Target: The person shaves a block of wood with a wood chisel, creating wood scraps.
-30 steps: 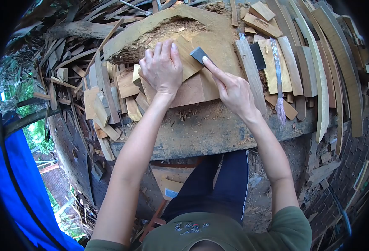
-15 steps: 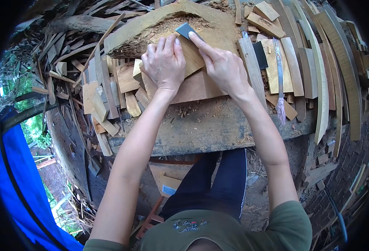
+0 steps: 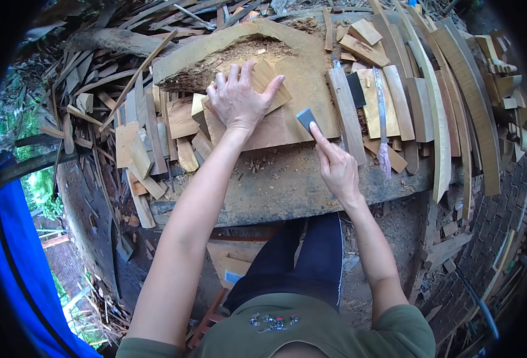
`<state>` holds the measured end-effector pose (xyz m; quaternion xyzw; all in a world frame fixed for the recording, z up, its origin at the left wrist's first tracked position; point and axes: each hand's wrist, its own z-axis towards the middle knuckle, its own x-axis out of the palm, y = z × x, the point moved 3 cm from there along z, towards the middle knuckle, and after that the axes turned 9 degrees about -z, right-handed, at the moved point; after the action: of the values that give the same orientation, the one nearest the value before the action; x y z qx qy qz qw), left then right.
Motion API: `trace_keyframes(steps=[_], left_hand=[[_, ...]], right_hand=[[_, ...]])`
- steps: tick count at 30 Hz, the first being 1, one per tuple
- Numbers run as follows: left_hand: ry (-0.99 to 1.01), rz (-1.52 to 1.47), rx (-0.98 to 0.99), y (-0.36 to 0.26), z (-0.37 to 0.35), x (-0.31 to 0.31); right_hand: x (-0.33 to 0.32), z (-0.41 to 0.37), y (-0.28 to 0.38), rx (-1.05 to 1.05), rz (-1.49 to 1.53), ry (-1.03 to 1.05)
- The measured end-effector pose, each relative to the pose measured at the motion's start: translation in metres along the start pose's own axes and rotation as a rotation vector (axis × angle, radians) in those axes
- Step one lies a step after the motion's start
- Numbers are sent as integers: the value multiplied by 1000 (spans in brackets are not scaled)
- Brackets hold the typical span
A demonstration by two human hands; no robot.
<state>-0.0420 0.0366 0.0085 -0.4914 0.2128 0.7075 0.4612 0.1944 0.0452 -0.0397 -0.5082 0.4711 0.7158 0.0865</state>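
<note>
My left hand point(image 3: 237, 100) lies palm down on a small wooden block point(image 3: 270, 82), its fingers spread and the thumb stuck out to the right. Part of the block is hidden under the palm. Below it is a larger flat wooden board point(image 3: 278, 128), tilted on the heavy work slab. In my right hand point(image 3: 338, 170) is a small dark grey rectangular block point(image 3: 305, 117), with the index finger stretched along it. It is held near the board's right part, apart from the small wooden block.
The thick wooden slab point(image 3: 263, 188) carries sawdust and chips. Offcuts point(image 3: 186, 119) are heaped on the left. To the right lie long curved strips point(image 3: 430, 119), a dark flat piece point(image 3: 355, 89) and a metal blade with a cloth-wrapped end point(image 3: 384, 161). A blue tarp point(image 3: 21, 256) hangs at left.
My right hand has drawn the grey block off the small wooden block, down and to the right. The left hand has spread its fingers and thumb. The view has shifted slightly.
</note>
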Motion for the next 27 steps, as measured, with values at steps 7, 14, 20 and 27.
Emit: trace_keyframes(steps=[7,14,20,27], left_hand=[[61,-77,-188,2,20,8],[189,-300,-220,23,12,-5],[90,-428,81,50,-11,-6],[-46,-104,-59,28,-42,-8]], right_hand=[[-21,-45,-2,105,44,8],[-26,-67,-9,135,38,19],[-13,-60,5,152,127,59],[2,16,30,120,280,-2]])
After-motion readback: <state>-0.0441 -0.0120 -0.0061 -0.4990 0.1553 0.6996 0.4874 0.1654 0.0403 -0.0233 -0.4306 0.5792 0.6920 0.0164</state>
